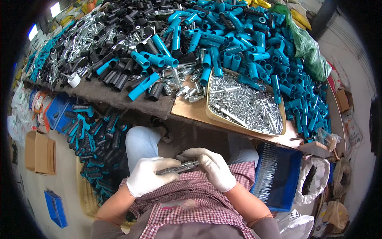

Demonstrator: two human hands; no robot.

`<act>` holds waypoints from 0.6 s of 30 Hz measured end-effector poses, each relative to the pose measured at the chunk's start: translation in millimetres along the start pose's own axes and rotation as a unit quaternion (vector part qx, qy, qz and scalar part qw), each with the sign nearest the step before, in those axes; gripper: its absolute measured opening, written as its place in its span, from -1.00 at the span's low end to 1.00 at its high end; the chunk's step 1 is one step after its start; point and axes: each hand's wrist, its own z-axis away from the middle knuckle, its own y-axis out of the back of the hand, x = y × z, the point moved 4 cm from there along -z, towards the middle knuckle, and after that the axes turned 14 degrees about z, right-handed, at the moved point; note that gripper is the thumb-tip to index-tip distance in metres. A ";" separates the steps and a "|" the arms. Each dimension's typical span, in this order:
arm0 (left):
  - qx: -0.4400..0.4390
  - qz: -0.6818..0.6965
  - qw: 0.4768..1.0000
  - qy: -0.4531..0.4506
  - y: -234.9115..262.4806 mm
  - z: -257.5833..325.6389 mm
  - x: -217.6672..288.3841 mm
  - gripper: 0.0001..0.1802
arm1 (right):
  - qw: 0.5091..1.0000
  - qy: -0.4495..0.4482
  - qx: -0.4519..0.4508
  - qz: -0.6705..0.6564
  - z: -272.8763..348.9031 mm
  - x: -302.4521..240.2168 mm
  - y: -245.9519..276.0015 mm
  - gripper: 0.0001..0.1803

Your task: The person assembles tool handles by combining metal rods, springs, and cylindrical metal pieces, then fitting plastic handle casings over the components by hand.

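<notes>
Both my hands wear white gloves and meet above my lap, over a red checked apron [191, 215]. Between them lies a silver, cylindrical metal shaft [181, 167] with grooves or steps along it. My left hand [150, 175] grips its left part, with the thumb along the near side. Around the right end, the fingers of my right hand [215, 168] are closed, partly hiding that end. Beyond the hands, at the table's near edge, stands a cream tray [207, 106] full of small metal pieces, with a few longer metal rods lying on top.
Teal tubular parts [254, 51] heap over the table's right side, black tubes [119, 75] and silver rods [77, 51] over its left. Black-and-teal handles [91, 139] pile at lower left. On the right, a blue bin [284, 179] holds rows of thin metal rods.
</notes>
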 end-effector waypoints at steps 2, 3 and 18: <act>0.010 0.022 1.000 0.019 4.4 3.5 -6.4 -0.64 | 0.997 -0.012 -0.009 -0.077 -6.3 4.3 -7.4 -0.38; 0.015 0.024 0.999 0.021 7.3 4.6 -6.3 -0.64 | 0.997 -0.013 -0.014 -0.075 -10.4 3.1 -9.6 -0.38; 0.052 0.046 0.996 0.051 31.8 15.6 -25.3 -0.63 | 0.990 -0.037 -0.068 -0.121 -50.2 11.6 -43.2 -0.49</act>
